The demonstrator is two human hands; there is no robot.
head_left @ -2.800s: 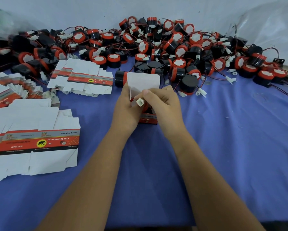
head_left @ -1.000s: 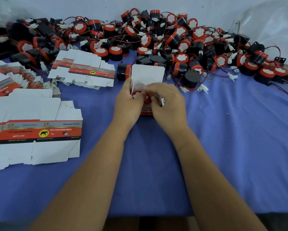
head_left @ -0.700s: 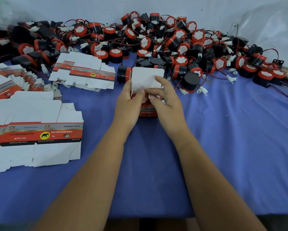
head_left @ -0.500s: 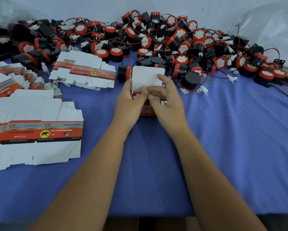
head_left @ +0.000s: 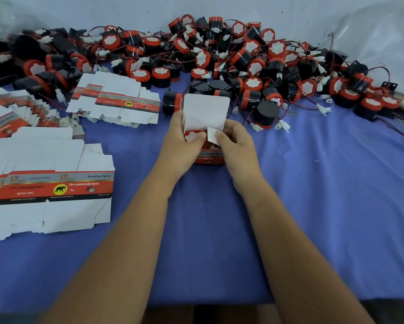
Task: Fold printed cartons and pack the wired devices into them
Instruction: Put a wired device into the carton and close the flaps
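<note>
Mid-surface, my left hand (head_left: 181,139) grips the carton (head_left: 208,146) with the device (head_left: 194,136) now seated inside, right hand (head_left: 235,141) fingers pinching the side flap (head_left: 212,134) inward since a moment ago; lid (head_left: 205,111) closure looks next.

"12v reversing horn", "Genuine Parts" on flat carton (head_left: 56,185)

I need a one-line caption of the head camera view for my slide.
Both hands, left and right, hold an open carton with a red-capped horn inside, right fingers pinching a side flap.
</note>
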